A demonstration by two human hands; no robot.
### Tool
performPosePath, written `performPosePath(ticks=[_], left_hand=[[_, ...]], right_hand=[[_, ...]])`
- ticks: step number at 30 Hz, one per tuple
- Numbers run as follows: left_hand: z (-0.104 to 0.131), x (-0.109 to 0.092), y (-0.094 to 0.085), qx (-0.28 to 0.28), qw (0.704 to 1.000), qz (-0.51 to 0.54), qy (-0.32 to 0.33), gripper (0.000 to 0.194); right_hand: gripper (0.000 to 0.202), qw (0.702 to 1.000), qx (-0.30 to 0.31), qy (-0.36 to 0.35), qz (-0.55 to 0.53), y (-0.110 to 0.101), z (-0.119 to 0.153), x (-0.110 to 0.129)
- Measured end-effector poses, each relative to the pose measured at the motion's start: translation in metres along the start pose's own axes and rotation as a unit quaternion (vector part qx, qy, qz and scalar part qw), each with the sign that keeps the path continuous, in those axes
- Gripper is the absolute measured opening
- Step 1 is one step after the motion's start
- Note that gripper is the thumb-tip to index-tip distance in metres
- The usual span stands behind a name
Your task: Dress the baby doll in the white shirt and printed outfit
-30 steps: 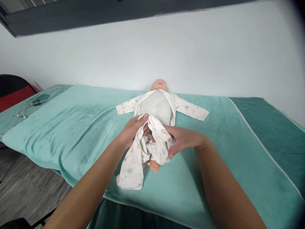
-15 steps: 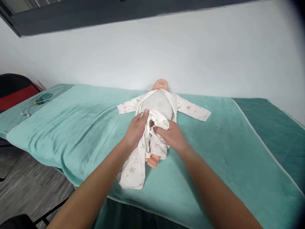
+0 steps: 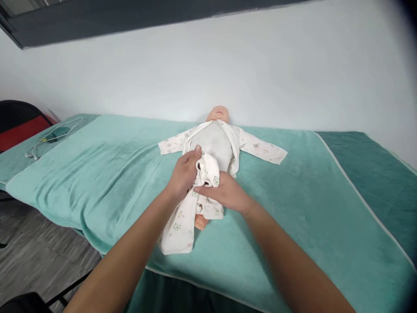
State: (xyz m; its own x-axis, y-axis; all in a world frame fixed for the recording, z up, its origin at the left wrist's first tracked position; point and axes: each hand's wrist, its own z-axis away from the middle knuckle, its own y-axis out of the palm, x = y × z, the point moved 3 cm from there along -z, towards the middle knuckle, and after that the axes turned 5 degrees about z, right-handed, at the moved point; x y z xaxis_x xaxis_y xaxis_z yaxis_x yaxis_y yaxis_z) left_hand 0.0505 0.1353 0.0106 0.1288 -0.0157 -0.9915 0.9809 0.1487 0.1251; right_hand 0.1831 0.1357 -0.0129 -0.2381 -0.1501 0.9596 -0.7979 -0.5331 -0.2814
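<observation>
A baby doll lies on its back, its head toward the wall. Its white printed top is spread apart at the front over a grey torso, both sleeves stretched sideways. My left hand is closed on the bunched waist of white printed baby pants, thumb uppermost. On the other side, my right hand grips the same bunched cloth, its thumb across the front. One pant leg hangs flat toward me; a foot shows below the other. The doll's other leg is hidden.
A green sheet covers the bed, which stands against a white wall. At the far left lie a white cord and a small dark green item. A red and black chair is beyond that end.
My right hand has shifted slightly left and down with the pants cloth, its thumb now reaching farther across. The waist bunch is gathered more narrowly, and less of the doll's foot shows.
</observation>
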Motion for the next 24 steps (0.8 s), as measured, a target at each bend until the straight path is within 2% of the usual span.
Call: performPosePath(ticks=[5,9,11,14,18,21,24], left_hand=[[0.000,0.004,-0.021,0.098,0.995,0.017,-0.030,0.049],[0.007,0.003,-0.030,0.249,0.964,-0.074,-0.050,0.041],[0.012,0.003,-0.032,0.283,0.950,-0.104,-0.078,0.042],[0.016,0.005,-0.031,0.263,0.960,-0.057,-0.083,0.042],[0.014,0.009,-0.026,0.196,0.977,0.069,-0.054,0.047],[0.010,0.011,-0.025,0.143,0.986,0.074,-0.040,0.044],[0.008,0.012,-0.025,0.115,0.991,0.065,-0.022,0.044]], right_hand=[[0.037,0.987,-0.095,-0.006,-0.132,-0.009,-0.007,-0.013],[0.034,0.982,-0.104,-0.015,-0.157,-0.012,-0.011,-0.017],[0.034,0.981,-0.114,-0.019,-0.158,-0.012,-0.010,-0.017],[0.038,0.980,-0.101,-0.021,-0.172,-0.012,-0.009,-0.016],[0.051,0.989,-0.053,-0.034,-0.135,-0.010,-0.008,-0.009],[0.066,0.995,-0.020,-0.050,-0.083,-0.010,-0.008,-0.001],[0.082,0.998,0.006,-0.036,-0.042,-0.013,-0.006,0.003]])
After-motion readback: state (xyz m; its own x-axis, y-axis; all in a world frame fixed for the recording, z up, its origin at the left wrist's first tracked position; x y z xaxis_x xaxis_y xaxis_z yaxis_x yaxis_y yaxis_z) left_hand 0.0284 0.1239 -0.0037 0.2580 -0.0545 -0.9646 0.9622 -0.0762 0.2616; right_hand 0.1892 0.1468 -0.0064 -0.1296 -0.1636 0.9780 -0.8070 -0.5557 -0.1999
